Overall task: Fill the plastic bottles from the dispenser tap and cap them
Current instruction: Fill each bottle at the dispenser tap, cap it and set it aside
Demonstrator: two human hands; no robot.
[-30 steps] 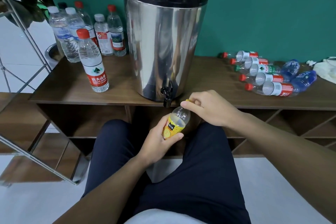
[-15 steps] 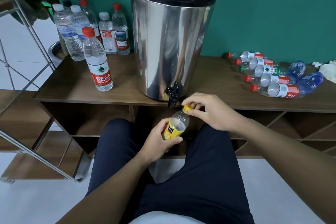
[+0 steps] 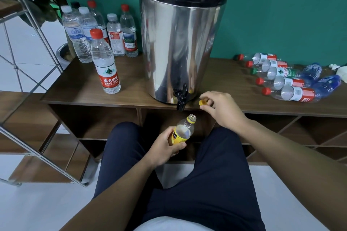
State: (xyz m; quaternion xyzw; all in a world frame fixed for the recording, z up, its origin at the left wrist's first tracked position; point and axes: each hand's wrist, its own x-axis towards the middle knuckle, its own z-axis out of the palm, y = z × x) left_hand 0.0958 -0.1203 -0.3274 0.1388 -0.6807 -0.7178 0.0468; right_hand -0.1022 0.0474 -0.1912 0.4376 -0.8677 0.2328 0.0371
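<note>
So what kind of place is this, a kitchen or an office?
Hard to say for sure; it looks like an indoor drinks-filling corner rather than a kitchen. A steel dispenser stands on a wooden sideboard against a green wall, with plastic bottles lying alongside.

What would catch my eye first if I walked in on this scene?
The tall shiny steel dispenser with a black lid dominates the middle of the brown wooden shelf top, its black tap jutting over the front edge. Just below the tap, the left hand holds a small open yellow-labelled plastic bottle, while the right hand pinches its yellow cap at the shelf edge.
</note>
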